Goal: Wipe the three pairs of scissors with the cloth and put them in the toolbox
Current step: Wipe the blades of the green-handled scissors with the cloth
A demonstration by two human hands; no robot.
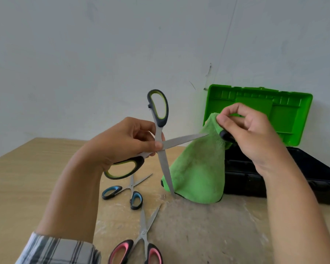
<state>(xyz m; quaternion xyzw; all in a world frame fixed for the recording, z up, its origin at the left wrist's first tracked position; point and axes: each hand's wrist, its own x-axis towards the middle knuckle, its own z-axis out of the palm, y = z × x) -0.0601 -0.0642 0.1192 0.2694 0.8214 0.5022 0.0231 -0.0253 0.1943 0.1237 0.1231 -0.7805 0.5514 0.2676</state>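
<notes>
Black plastic toolbox [286, 178] at far right, green lid [286, 119] up; interior not visible behind hand and cloth. Blue-handled scissors [126, 191] and pink-handled scissors [143, 242] lie open on the wooden table [17, 180], near centre. Left hand [126, 141] pinches the spread green-handled scissors [160, 141] at the pivot. Right hand [251, 134] pinches the hanging green microfibre cloth [198, 168], touching one blade tip.

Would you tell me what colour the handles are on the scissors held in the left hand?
Black with yellow-green lining, on the held scissors in the left hand, seen in the head view.
</notes>
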